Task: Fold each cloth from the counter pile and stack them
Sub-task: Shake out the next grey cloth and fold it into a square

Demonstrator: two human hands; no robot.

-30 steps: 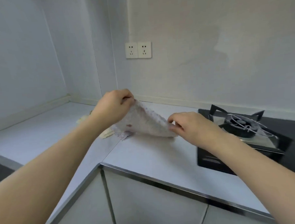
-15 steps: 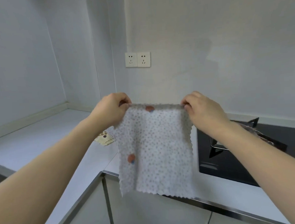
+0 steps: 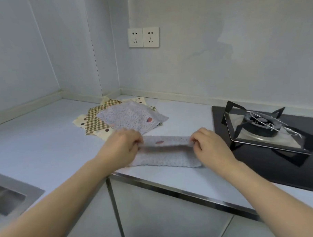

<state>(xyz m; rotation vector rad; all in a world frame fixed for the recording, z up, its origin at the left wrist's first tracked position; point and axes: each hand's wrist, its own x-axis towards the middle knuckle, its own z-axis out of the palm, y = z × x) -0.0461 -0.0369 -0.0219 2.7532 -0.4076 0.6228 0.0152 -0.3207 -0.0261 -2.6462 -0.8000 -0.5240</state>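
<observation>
I have the speckled cloth [image 3: 165, 153] down on the worktop [image 3: 45, 141] near its front edge, my left hand [image 3: 120, 146] pinching one upper corner and my right hand [image 3: 209, 144] the other, fingers curled tight so the raised edge stays taut and the fold lands square. The unfolded pile [image 3: 121, 118] waits at 11 o'clock, near but apart, leaving me flat room, with the gas burner [image 3: 260, 122] at 3 o'clock.

1 head-worn camera, looking forward and down over a kitchen counter [image 3: 45, 141] corner.

Wide-angle and close: both forearms reach in from the bottom edge, the wall corner lies ahead, a stove [image 3: 263, 126] sits right, a sink [image 3: 10, 196] at lower left.
</observation>
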